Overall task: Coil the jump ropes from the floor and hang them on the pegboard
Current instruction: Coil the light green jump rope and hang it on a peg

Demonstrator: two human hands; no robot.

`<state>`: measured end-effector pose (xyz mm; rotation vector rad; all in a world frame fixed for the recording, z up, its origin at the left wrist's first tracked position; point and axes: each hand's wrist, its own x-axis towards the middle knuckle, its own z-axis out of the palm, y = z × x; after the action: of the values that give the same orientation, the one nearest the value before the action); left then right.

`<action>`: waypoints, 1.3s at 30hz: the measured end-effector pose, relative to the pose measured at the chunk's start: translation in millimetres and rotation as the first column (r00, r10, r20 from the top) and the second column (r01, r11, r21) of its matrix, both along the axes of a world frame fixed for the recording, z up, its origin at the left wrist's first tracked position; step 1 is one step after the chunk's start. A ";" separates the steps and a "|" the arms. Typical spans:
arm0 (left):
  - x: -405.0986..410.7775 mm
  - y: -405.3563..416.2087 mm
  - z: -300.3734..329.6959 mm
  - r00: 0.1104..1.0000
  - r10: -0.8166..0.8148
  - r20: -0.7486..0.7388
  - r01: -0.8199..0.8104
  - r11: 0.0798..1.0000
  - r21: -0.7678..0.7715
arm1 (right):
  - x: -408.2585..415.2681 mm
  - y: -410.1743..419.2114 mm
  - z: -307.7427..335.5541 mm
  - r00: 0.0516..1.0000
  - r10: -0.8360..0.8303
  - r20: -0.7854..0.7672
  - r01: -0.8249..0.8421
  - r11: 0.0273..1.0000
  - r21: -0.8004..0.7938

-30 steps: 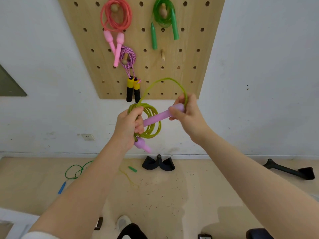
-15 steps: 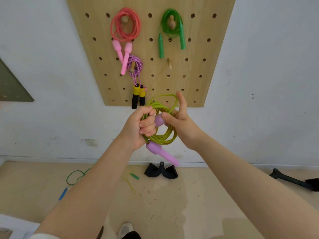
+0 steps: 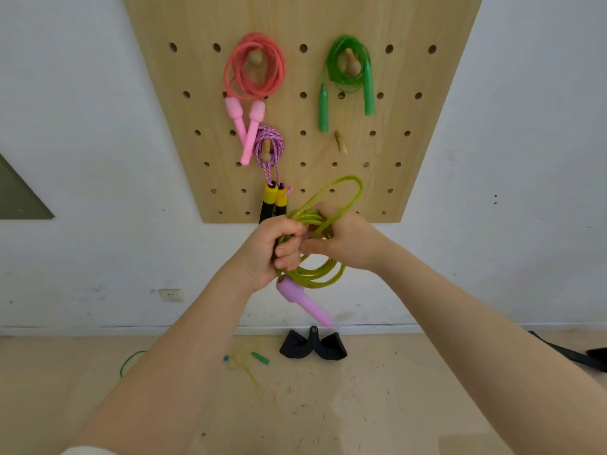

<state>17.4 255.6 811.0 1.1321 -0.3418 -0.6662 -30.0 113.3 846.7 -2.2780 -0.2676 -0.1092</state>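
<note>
My left hand (image 3: 274, 249) grips a coiled yellow-green jump rope (image 3: 323, 277) just below the wooden pegboard (image 3: 427, 133). One purple handle (image 3: 303, 302) hangs down from the coil. My right hand (image 3: 348, 244) holds the rope's free end, and a loose loop (image 3: 341, 188) stands up above both hands. The second purple handle is mostly hidden between my fingers. On the pegboard hang a red rope with pink handles (image 3: 254, 72), a green rope (image 3: 349, 72) and a purple braided rope with black-yellow handles (image 3: 271, 152). One wooden peg (image 3: 340, 143) is bare.
On the floor by the wall lie a green rope (image 3: 129, 361), a thin yellow rope with a green handle (image 3: 259, 357), a black folded object (image 3: 312, 346) and a black bar (image 3: 571, 354) at the right. A wall socket (image 3: 171, 294) sits low on the white wall.
My hands rose toward the pegboard and came together. The purple handle that my right hand held out went through the coil and out of sight, leaving a loose loop on top.
</note>
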 end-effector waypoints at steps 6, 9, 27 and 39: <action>34.3 14.7 16.3 0.990 -0.069 0.124 0.049 0.986 0.157 | 33.0 9.6 -0.4 0.991 -0.004 -0.135 0.027 0.985 0.171; 49.9 11.0 17.4 0.959 -0.089 0.270 -0.004 0.945 0.326 | 56.4 12.3 -15.5 0.963 -0.249 -0.107 0.239 0.966 -0.097; 124.8 39.8 7.7 0.937 -0.308 -0.168 0.273 0.941 -0.200 | 105.3 42.9 -29.5 0.974 0.134 -0.182 0.067 0.596 0.800; 121.9 -2.2 9.4 0.950 -0.245 -0.196 0.194 0.949 -0.247 | 116.8 -18.3 -70.1 0.620 -0.766 -0.171 0.705 0.639 -0.308</action>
<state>139.3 253.4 820.4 0.7981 -0.3437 -0.9211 86.9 95.0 776.7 -2.4331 0.8956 -0.1767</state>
